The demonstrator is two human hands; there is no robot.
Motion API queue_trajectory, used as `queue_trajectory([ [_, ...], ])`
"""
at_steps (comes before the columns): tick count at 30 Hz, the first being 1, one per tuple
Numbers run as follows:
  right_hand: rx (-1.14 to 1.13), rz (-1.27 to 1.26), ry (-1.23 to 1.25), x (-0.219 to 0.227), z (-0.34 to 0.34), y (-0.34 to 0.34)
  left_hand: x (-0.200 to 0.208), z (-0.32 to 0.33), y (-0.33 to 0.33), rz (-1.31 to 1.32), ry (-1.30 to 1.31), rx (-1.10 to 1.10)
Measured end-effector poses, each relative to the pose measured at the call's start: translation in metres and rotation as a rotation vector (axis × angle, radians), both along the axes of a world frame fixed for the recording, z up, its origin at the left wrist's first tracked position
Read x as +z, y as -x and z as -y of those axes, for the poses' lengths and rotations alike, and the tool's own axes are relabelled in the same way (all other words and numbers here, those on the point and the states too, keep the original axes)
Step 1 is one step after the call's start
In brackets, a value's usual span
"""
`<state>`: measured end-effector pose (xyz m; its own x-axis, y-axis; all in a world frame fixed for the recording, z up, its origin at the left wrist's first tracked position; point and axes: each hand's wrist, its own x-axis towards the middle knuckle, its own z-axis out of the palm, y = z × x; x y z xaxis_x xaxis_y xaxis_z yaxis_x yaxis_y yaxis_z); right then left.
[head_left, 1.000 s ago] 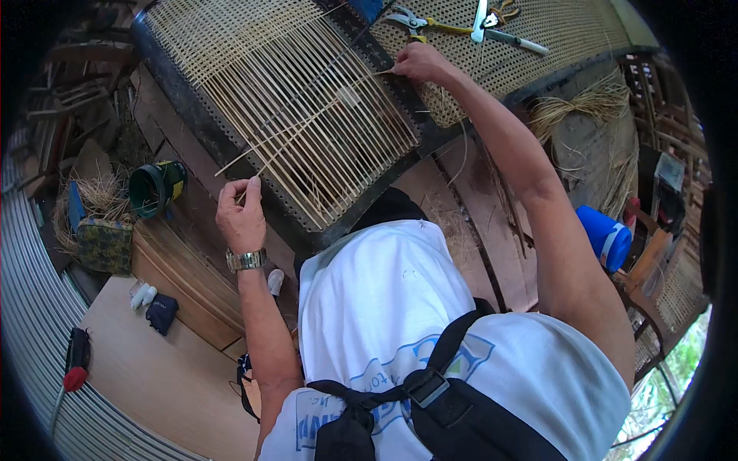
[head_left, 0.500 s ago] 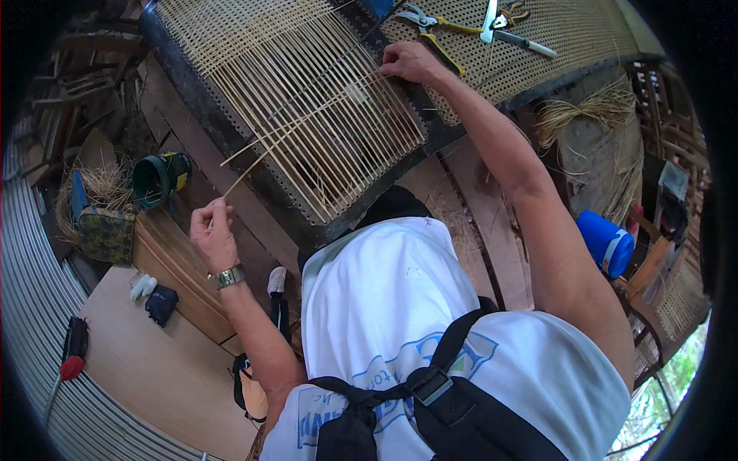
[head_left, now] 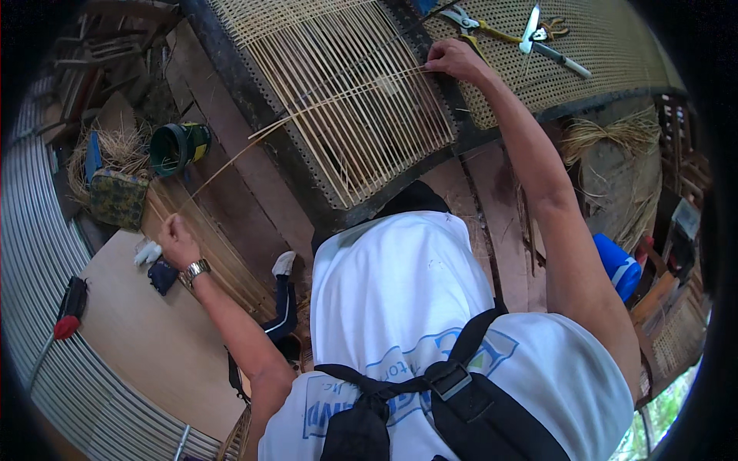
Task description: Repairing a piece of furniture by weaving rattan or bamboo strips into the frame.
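A seat or back panel with a dark wooden frame point(head_left: 296, 173) lies before me. Pale parallel cane strands point(head_left: 377, 154) span its opening, and denser weave point(head_left: 265, 19) covers its far end. My left hand point(head_left: 178, 244), wearing a metal watch, is out left of the frame. Its fingers pinch a long thin cane strip point(head_left: 231, 160) that runs taut back to the panel. At the right side of the frame, the closed fingers of my right hand point(head_left: 455, 60) hold the end of thin strips crossing the strands.
Pruning shears point(head_left: 463, 21), a knife point(head_left: 530, 31), pliers point(head_left: 555, 31) and a slim handled tool point(head_left: 565, 60) lie on finished cane webbing point(head_left: 615, 69). A dark green bucket point(head_left: 173, 150) stands left, near loose fibres. Bundled cane point(head_left: 611, 138) and a blue container point(head_left: 617, 267) are right.
My left hand has moved away, down and left, drawing the strip further out from the frame. My right hand stays at the frame's right side. The whole view has shifted slightly.
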<state>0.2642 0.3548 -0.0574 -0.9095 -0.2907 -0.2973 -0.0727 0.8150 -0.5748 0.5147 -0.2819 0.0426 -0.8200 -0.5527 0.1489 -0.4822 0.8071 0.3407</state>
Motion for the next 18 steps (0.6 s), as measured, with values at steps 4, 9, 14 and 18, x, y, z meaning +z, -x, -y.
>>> queue_trajectory([
  [4, 0.054, -0.031, 0.006, -0.002, 0.0, 0.0, -0.014, -0.014, 0.002, 0.111, 0.52, 0.014],
  [9, 0.057, -0.042, 0.029, -0.013, -0.012, -0.001, 0.009, -0.142, 0.059, -0.02, -0.25, -0.426],
  [14, -0.004, -0.023, -0.062, -0.009, -0.022, 0.001, -0.021, -0.194, 0.076, -0.062, -0.394, -0.413],
  [18, -0.093, -0.002, -0.128, 0.018, -0.035, -0.016, -0.018, -0.207, 0.087, -0.177, -0.376, -0.343],
])
